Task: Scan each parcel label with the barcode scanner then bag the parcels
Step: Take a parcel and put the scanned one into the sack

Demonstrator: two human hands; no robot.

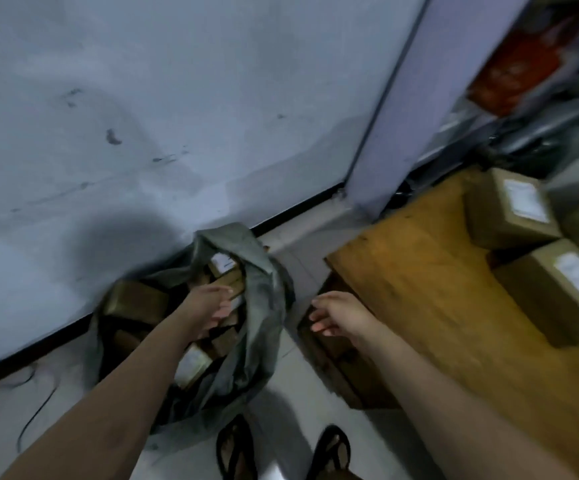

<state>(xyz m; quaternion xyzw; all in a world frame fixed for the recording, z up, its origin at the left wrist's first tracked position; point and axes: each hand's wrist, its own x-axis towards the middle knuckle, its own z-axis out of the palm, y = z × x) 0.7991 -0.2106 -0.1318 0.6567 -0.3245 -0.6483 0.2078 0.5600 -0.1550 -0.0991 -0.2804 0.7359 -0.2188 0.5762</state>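
A grey-green bag (264,306) stands open on the floor against the wall, filled with several brown cardboard parcels (135,301) with white labels. My left hand (212,303) reaches into the bag's mouth with fingers loosely extended over the parcels and holds nothing. My right hand (340,315) hovers empty, fingers relaxed, between the bag and the wooden table (419,271). Two more labelled parcels (509,209) (565,289) lie on the table at the right. No barcode scanner is visible.
A pale wall (177,116) rises behind the bag. A black cable (35,417) trails on the tiled floor at left. My sandalled feet (236,448) stand below the bag. Cluttered shelves with packages (523,81) fill the top right.
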